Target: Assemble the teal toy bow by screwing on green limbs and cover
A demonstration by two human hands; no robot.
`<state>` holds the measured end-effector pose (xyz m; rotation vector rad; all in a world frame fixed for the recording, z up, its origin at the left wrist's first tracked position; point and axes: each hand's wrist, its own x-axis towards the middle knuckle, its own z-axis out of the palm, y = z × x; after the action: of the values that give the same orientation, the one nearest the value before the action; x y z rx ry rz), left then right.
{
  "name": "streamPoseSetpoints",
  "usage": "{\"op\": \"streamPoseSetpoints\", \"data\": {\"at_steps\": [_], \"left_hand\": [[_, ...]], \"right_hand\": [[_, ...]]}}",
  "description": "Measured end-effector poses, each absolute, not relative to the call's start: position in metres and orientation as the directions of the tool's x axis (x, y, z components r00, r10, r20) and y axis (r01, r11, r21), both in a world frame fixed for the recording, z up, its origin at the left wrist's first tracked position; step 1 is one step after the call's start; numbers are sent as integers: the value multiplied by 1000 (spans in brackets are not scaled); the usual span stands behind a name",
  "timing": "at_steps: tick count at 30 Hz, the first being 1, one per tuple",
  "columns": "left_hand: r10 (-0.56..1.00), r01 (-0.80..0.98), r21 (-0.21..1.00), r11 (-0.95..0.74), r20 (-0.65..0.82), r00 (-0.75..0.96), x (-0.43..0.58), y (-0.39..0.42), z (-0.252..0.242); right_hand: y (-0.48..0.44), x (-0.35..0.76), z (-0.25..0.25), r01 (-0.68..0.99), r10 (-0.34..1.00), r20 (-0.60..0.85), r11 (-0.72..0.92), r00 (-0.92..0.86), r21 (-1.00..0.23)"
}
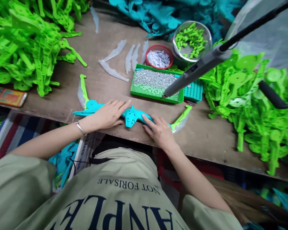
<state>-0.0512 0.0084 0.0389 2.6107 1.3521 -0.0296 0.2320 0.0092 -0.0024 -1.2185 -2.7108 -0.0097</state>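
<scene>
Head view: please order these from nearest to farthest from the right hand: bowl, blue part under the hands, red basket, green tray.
1. Blue part, touching the right hand.
2. Green tray, ahead of the hand.
3. Red basket, behind the tray.
4. Bowl, right of the basket.

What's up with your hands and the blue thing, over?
Left hand, right hand both on blue piece. Green parts at both ends. Grey tool over green tray, apart from hands.
</scene>
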Motion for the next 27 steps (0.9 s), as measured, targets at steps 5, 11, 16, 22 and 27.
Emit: {"op": "streamPoseSetpoints", "data": {"at_steps": [5, 11, 16, 22, 27], "left_hand": [[791, 801, 145, -581, -133, 597, -38, 12, 26], [744, 782, 295, -549, -254, 618, -46, 20, 35], [768, 764, 541, -351, -301, 566, -41, 52, 39], [704, 821, 539, -189, -508, 496, -26, 83, 39], [654, 818, 549, -171, -558, 511, -22, 95, 47]], "right_hand": [[7, 230, -2, 752, 755, 132, 654, -643, -81], [3, 227, -4, 777, 781, 100, 624, -617, -79], [2, 228, -8, 779, 777, 104, 626, -621, -36], [1, 227, -3, 774, 776, 86, 630, -624, -65], [0, 228, -2, 777, 783, 120, 621, -610, -105]]}}
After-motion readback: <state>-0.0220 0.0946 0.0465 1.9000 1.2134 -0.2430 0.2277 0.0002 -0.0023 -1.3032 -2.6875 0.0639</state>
